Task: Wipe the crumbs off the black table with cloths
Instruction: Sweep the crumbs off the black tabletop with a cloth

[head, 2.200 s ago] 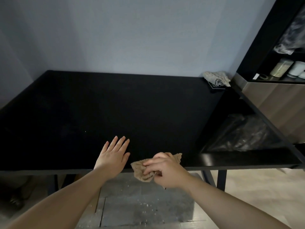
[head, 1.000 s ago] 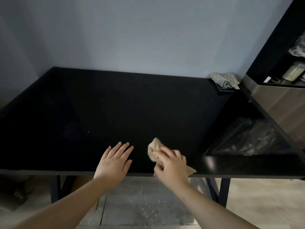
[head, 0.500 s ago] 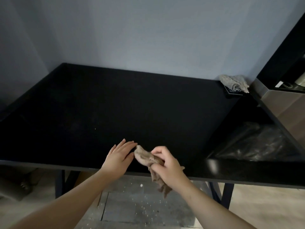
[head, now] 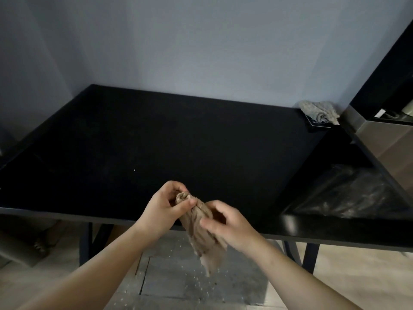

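A bunched tan cloth (head: 202, 233) hangs in the air over the front edge of the black table (head: 178, 142). My left hand (head: 164, 206) pinches its upper end between thumb and fingers. Lower down, my right hand (head: 228, 224) grips the cloth's middle, and the loose tail dangles below the table edge. One pale crumb (head: 134, 170) lies on the tabletop left of centre. A second, grey cloth (head: 320, 111) lies crumpled at the table's far right corner.
Pale crumbs (head: 199, 285) are scattered on the grey floor tiles under the front edge. A black bin with a plastic liner (head: 348, 198) stands against the table's right side. A steel cabinet (head: 384, 135) and dark shelving rise at the far right.
My right hand lifted the tan cloth off the tabletop near the front edge. My left hand left the table surface and took hold of the cloth's upper end.
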The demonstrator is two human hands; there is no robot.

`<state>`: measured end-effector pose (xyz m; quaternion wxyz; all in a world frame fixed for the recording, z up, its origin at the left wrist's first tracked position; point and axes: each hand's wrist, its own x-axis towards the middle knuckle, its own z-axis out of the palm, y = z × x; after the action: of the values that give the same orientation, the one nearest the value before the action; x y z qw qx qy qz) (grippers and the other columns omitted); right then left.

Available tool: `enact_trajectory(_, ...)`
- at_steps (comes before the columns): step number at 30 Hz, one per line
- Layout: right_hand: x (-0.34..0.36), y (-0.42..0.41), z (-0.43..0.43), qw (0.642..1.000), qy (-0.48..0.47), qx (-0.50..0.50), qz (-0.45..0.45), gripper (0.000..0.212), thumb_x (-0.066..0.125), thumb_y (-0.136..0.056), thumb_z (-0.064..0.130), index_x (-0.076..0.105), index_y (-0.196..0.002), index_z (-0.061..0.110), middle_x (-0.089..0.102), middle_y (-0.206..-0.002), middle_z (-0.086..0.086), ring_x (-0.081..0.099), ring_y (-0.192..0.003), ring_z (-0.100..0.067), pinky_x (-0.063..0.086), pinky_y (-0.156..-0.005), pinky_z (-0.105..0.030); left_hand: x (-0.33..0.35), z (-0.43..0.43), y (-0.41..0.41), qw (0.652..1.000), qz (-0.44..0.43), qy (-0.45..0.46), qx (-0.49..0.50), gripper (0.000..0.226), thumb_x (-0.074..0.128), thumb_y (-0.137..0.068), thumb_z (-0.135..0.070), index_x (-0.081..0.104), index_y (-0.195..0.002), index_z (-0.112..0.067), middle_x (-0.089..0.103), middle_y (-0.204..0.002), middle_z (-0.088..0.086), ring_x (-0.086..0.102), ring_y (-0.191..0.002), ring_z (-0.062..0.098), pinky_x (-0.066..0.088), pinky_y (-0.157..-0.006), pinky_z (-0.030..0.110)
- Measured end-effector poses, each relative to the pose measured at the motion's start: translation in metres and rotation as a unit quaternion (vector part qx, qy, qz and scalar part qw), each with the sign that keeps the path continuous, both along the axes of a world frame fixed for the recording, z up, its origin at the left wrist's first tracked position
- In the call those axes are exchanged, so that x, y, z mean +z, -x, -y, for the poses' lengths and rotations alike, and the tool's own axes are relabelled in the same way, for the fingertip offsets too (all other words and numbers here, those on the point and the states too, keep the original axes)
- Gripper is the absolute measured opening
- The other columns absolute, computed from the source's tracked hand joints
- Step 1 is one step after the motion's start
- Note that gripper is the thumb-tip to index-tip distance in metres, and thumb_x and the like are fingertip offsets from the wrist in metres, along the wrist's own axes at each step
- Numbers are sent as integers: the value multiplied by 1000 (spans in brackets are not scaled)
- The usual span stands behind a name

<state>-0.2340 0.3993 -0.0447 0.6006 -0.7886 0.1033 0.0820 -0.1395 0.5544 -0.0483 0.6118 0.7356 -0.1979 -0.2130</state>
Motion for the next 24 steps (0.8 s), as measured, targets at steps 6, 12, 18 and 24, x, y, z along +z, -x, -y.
enact_trajectory(6,2,5,7,995,88,-1,47,19,56,-93,21,66,-86,35,67,-88,12,63,-88,1,50,-80,-22,9,-15,-7,991,-8,-72,-110,31,72,-77,-5,62,-102,-19,70,-91,-2,69,-87,10,55,-71,23)
enact_trajectory(12,-5,10,5,977,209,7,51,11,47,-97,23,57,-91,24,56,-92,10,55,-89,-2,45,-80,-22,-3,-19,-1,973,64,-165,-148,29,70,-79,0,63,-95,-23,69,-92,0,68,-88,7,57,-78,27)
enact_trajectory(18,1,10,6,984,166,-36,60,18,41,-99,24,50,-84,28,54,-79,6,52,-74,-4,45,-72,-21,-10,-17,-1,979,32,-177,-91,26,62,-87,-6,58,-102,-27,65,-99,-1,65,-91,8,54,-80,25)
enact_trajectory(24,11,-1,10,976,171,-86,108,22,40,-99,22,47,-79,30,52,-75,6,50,-68,0,44,-66,-18,-7,-9,-2,942,120,-267,-162,9,62,-90,-27,57,-85,-33,61,-84,-7,58,-75,1,47,-66,16)
